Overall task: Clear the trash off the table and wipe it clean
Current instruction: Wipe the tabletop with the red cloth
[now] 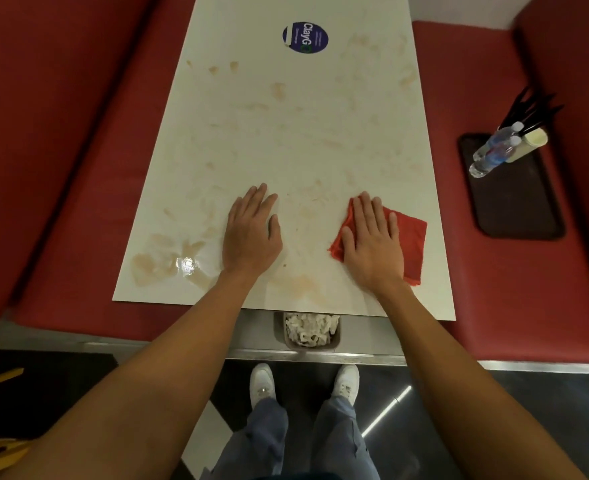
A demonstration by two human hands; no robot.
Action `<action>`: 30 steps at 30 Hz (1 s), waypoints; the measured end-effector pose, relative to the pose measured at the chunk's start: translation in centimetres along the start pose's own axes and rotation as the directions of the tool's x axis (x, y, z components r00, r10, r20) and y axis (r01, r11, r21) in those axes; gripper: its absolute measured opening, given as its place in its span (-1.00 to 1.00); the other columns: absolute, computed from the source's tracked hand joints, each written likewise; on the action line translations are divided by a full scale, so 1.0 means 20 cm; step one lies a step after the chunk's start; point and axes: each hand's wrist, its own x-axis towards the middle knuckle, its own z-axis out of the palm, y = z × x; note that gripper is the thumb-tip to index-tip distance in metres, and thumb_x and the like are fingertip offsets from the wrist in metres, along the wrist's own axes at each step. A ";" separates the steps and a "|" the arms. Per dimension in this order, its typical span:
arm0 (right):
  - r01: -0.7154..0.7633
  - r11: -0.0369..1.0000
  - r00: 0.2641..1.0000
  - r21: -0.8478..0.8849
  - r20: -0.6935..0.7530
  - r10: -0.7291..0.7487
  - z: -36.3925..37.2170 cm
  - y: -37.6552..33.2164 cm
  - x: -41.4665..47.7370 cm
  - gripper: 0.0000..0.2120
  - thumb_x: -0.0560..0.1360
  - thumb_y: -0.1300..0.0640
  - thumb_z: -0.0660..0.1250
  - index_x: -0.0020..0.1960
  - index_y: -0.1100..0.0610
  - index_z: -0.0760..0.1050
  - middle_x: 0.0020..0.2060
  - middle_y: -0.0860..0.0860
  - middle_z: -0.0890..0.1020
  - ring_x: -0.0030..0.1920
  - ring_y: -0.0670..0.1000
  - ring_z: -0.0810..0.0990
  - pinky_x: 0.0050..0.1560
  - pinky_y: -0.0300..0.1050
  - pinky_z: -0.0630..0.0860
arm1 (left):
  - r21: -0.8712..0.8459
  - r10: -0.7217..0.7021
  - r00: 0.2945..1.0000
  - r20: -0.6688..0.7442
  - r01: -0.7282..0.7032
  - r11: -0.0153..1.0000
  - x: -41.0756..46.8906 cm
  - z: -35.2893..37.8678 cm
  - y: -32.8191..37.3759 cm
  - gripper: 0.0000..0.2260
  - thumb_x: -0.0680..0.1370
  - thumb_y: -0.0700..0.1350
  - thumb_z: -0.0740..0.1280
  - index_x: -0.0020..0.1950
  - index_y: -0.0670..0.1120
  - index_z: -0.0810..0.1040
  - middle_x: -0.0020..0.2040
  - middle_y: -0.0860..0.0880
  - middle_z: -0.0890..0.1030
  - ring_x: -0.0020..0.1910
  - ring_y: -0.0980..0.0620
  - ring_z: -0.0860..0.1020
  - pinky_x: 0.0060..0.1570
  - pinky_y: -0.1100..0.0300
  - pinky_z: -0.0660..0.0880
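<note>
Left of the left hand (251,233): red bench seat (61,168), then the near left corner of the table (303,140), marked with tan smears (154,261) and a wet shine. Not yet wiped, judging by the streaks.

Left hand itself: flat on the bare tabletop, palm down, fingers straight and close together, thumb out to its right. Holding nothing. Looks like a brace while the other hand works.

Between the hands: more faint orange streaks and a few dark specks. Beyond both hands, toward the far end: smears across most of the surface, plus a round blue sticker (305,37). No loose trash anywhere on the tabletop.

Below the hands, under the near edge: small bin (279,334) filled with crumpled white paper (312,329). So clearing seems done.

Right hand (372,240): pressed flat on a red cloth (410,240), fingers together and extended, thumb out to its left. No pinch, just weight on top. Cloth spread flat on the table near the right edge, showing on both sides of the hand.

Right of the right hand: red seat again, with a dark tray (521,209) carrying a clear bottle (490,150) and a holder of dark sticks (528,109).

Overall: trash part apparently finished, wiping barely under way, nearly the whole surface left to clean.
</note>
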 end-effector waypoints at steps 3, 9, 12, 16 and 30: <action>0.051 0.998 0.999 0.027 0.003 -0.051 0.02 -0.19 0.08 -0.38 0.73 -0.17 -0.21 0.71 0.07 -0.20 0.70 0.01 -0.17 0.68 0.03 -0.27 0.67 0.20 -0.12 | 0.008 0.004 1.000 -0.014 -0.004 1.000 0.00 0.00 0.00 -0.58 0.63 -0.13 0.23 0.50 -0.10 0.51 0.59 -0.07 0.40 0.61 -0.05 0.28 0.59 -0.09 0.19; 0.309 0.951 0.949 -0.019 0.071 -0.307 -0.02 0.05 -0.07 -0.40 0.76 -0.17 -0.14 0.71 0.00 -0.19 0.70 -0.06 -0.16 0.67 -0.05 -0.25 0.66 0.19 -0.05 | -0.004 0.001 1.000 -0.022 -0.001 1.000 0.00 0.01 0.00 -0.58 0.63 -0.13 0.24 0.49 -0.09 0.52 0.59 -0.06 0.41 0.60 -0.03 0.30 0.59 -0.07 0.20; 0.061 0.998 0.998 -0.004 0.009 -0.061 0.00 -0.05 0.05 -0.39 0.74 -0.16 -0.21 0.71 0.04 -0.21 0.70 -0.03 -0.18 0.67 0.00 -0.28 0.67 0.20 -0.12 | -0.001 0.000 1.000 -0.024 0.000 1.000 -0.01 0.01 0.00 -0.58 0.63 -0.12 0.24 0.49 -0.09 0.52 0.59 -0.06 0.41 0.61 -0.03 0.30 0.59 -0.06 0.20; 0.263 0.965 0.964 0.010 0.038 -0.263 0.01 -0.24 0.11 -0.41 0.75 -0.15 -0.19 0.71 0.03 -0.18 0.70 -0.03 -0.15 0.67 -0.01 -0.27 0.66 0.20 -0.11 | 0.003 0.004 0.999 -0.043 -0.004 1.000 -0.01 0.01 -0.01 -0.58 0.63 -0.13 0.23 0.49 -0.09 0.52 0.58 -0.06 0.42 0.60 -0.03 0.31 0.59 -0.06 0.21; 0.448 0.894 0.892 0.009 0.068 -0.448 0.00 -0.19 0.06 -0.41 0.76 -0.16 -0.12 0.72 -0.01 -0.16 0.70 -0.08 -0.13 0.67 -0.05 -0.25 0.67 0.18 -0.10 | 0.004 0.001 0.998 -0.060 -0.001 1.000 -0.02 0.02 -0.01 -0.59 0.64 -0.15 0.22 0.49 -0.09 0.53 0.58 -0.05 0.43 0.60 -0.02 0.31 0.59 -0.06 0.20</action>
